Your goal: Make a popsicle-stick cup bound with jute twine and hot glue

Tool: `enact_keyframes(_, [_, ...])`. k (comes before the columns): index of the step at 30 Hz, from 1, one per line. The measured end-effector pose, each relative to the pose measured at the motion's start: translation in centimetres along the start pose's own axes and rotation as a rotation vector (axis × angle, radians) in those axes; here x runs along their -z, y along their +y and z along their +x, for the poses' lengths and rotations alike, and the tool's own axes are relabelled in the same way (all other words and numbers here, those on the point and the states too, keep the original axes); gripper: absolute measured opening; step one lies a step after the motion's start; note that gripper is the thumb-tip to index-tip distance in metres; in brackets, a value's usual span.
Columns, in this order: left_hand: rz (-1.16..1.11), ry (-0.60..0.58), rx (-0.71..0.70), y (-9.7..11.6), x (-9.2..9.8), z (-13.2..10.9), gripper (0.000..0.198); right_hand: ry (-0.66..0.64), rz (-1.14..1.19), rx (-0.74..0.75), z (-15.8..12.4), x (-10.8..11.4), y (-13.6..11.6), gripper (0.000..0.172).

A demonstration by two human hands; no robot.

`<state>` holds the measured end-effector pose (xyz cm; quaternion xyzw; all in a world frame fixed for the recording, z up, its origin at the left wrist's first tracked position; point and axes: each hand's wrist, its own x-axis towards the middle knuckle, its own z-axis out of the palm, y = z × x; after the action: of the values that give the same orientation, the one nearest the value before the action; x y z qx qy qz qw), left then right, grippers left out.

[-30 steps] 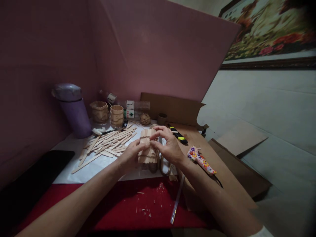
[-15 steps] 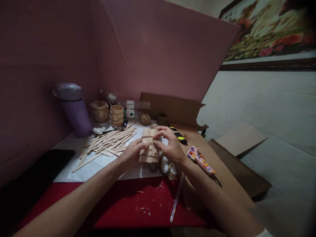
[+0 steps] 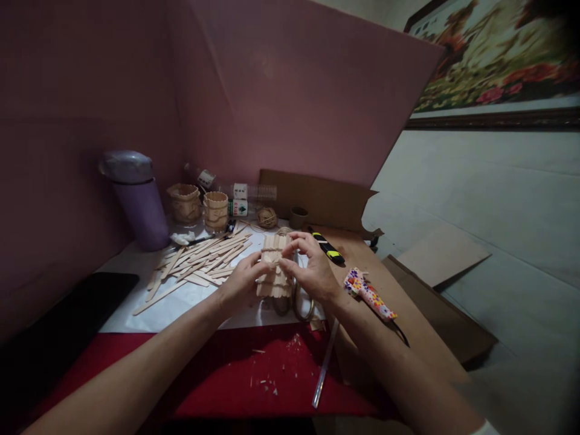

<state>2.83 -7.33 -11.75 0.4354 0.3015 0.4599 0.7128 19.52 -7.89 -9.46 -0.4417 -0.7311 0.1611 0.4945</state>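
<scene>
Near table's front edge, gripping craft-stick cup between left hand and right hand; likely light, best held by sides.

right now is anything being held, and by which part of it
A wooden-stick piece: the left grip holds its left side, thumb on the front; the right grip is at its right side, hold unclear.

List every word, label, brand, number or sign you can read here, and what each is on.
Nothing here reads clearly.
Left clear bottle, tilted label: marks too small to read.
Right clear bottle, white label: too blurred.
Green-and-white label below it: lettering too blurred.
Framed picture, upper left corner: small dark marks, too unclear.
Held wooden-stick piece: no writing visible.
</scene>
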Motion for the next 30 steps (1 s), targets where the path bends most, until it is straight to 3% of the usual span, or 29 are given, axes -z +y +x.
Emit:
enact_keyframes(21, [-0.036, -0.054, 0.074, -0.2, 0.5, 0.0, 0.056, -0.022, -0.05, 0.123, -0.1, -0.3, -0.8, 0.016])
enact_keyframes(30, [0.066, 0.02, 0.019, -0.1, 0.7, 0.4, 0.062, -0.044, -0.031, 0.139, -0.1, -0.1, -0.4, 0.014])
